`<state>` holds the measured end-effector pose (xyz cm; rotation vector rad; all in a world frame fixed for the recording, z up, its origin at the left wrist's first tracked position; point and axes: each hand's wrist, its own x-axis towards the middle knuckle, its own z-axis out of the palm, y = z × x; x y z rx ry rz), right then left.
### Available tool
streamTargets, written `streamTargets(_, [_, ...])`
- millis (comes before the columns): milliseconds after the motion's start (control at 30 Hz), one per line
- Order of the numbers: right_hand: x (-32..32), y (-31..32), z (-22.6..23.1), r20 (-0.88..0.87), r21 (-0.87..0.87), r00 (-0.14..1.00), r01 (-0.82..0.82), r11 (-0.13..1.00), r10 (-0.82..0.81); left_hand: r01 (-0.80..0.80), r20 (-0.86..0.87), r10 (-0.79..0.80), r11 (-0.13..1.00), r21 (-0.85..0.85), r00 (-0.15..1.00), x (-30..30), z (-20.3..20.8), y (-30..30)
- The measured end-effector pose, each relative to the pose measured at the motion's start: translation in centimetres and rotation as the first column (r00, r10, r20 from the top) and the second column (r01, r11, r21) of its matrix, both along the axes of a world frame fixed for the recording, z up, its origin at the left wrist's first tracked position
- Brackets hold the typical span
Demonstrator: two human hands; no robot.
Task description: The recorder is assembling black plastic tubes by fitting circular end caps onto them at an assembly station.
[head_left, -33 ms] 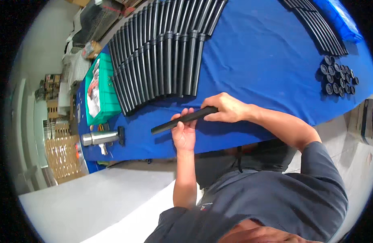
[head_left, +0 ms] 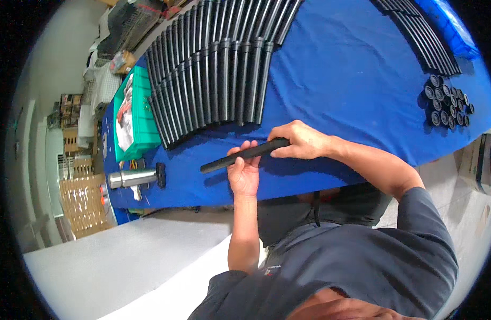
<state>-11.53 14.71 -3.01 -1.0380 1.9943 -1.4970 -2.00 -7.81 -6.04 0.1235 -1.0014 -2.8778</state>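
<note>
A black tube [head_left: 217, 164] is held in both hands above the near edge of the blue-covered table, slanting down toward the left. My left hand [head_left: 244, 178], palm up, supports its middle, with the thumb across the near side and the fingers behind. Wrapped over the tube's right end is my right hand [head_left: 304, 142], which hides that end. Just beyond the hands, similar black tubes [head_left: 224, 80] with wider collars at their far ends lie side by side in two overlapping rows.
At the left stand a green bin [head_left: 141, 122] with white and reddish contents and a steel flask [head_left: 132, 178] lying on its side. Short black round parts [head_left: 444, 106] cluster at the right. Behind them lie thin black rods [head_left: 426, 42] and a blue crate [head_left: 453, 29].
</note>
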Motion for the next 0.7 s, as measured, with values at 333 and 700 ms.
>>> streamTargets(333, [0.3, -0.6, -0.8, -0.182, -0.176, 0.976, 0.089, 0.98, -0.122, 0.014, -0.032, -0.014, 1.0, 0.005, 0.999, 0.0, -0.3, -0.3])
streamTargets(700, [-0.5, -0.2, -0.4, 0.322, -0.21, 0.941, 0.179, 0.961, -0.104, 0.28, 0.301, -0.061, 0.575, -0.769, 0.952, 1.7, 3.7, 1.0])
